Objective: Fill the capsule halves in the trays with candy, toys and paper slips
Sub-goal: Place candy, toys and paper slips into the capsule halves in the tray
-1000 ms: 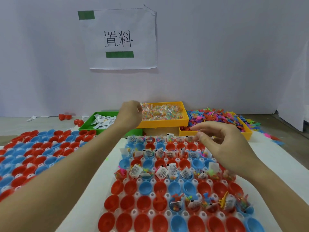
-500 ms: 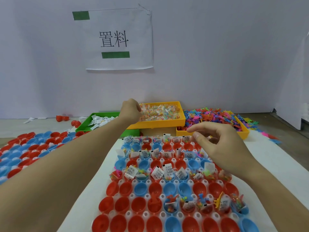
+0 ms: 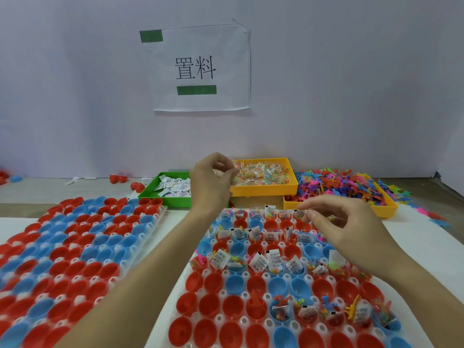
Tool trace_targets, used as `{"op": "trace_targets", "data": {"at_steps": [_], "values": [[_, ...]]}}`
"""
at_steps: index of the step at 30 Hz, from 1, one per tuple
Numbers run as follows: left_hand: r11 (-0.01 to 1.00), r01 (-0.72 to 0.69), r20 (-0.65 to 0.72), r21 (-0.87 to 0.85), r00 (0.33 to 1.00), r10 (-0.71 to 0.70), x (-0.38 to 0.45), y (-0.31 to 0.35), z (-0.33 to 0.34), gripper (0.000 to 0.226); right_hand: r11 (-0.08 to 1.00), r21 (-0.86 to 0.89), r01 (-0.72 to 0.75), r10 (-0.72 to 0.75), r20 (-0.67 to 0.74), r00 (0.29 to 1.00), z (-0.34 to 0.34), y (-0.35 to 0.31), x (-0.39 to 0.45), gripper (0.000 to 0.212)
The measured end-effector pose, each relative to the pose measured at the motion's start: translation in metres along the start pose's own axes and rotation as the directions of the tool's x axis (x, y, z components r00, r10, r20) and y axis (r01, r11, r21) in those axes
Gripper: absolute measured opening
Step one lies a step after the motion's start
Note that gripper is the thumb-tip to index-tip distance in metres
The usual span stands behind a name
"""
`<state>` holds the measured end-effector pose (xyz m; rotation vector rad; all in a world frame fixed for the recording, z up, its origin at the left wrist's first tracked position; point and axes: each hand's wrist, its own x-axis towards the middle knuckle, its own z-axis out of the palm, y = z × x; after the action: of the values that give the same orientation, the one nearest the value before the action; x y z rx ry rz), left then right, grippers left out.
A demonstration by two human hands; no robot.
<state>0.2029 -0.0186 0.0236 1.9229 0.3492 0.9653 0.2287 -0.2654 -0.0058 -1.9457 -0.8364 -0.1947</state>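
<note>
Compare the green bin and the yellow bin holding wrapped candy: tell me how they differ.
The green bin holds white paper slips; the yellow candy bin holds clear-wrapped colourful candy. The green bin sits left of the yellow candy bin and looks lower, since the yellow one seems raised on something. The left hand reaches over the yellow bin's left edge, hiding the green bin's right end. Both are shallow, open plastic bins at the wall.
</note>
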Motion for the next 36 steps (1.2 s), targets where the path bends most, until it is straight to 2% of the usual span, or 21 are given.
{"op": "trace_targets", "data": {"at_steps": [5,11,15,18,21,24,30,36], "values": [[0.995,0.03,0.205,-0.096,0.979,-0.01,-0.051,0.005,-0.035,0.013,1.0,-0.002,-0.004,0.004,0.008,1.0,0.001,-0.001,-0.001,0.022],[0.928,0.249,0.338,-0.278,0.929,-0.149,-0.084,-0.005,-0.055,0.012,0.999,-0.029,-0.017,0.018,0.023,1.0,0.003,-0.006,-0.002,0.023],[0.894,0.283,0.416,-0.348,0.901,-0.124,-0.092,-0.005,-0.055,0.002,0.999,-0.045,-0.01,0.014,0.09,0.996,0.005,-0.018,-0.005,0.023],[0.887,0.274,0.473,-0.373,0.878,-0.072,-0.097,0.002,-0.055,0.013,1.0,-0.029,-0.01,0.015,0.156,0.988,0.009,-0.032,-0.008,0.017],[0.893,0.228,0.479,-0.388,0.878,-0.017,-0.102,0.01,-0.052,0.025,1.0,0.005,-0.003,0.002,0.235,0.972,0.015,-0.045,-0.013,0.027],[0.902,0.174,0.454,-0.395,0.891,0.026,-0.107,0.015,-0.048,0.02,0.998,0.062,-0.019,0.001,0.28,0.96,0.025,-0.055,-0.018,0.031],[0.906,0.152,0.394,-0.396,0.919,0.018,-0.108,0.013,-0.046,0.015,0.981,0.183,-0.068,0.027,0.216,0.976,0.035,-0.058,-0.022,0.014],[0.882,0.202,0.424,-0.426,0.905,-0.003,-0.111,0.012,-0.044,0.021,0.971,0.209,-0.117,0.08,0.178,0.981,0.033,-0.057,-0.02,0.023]]}}
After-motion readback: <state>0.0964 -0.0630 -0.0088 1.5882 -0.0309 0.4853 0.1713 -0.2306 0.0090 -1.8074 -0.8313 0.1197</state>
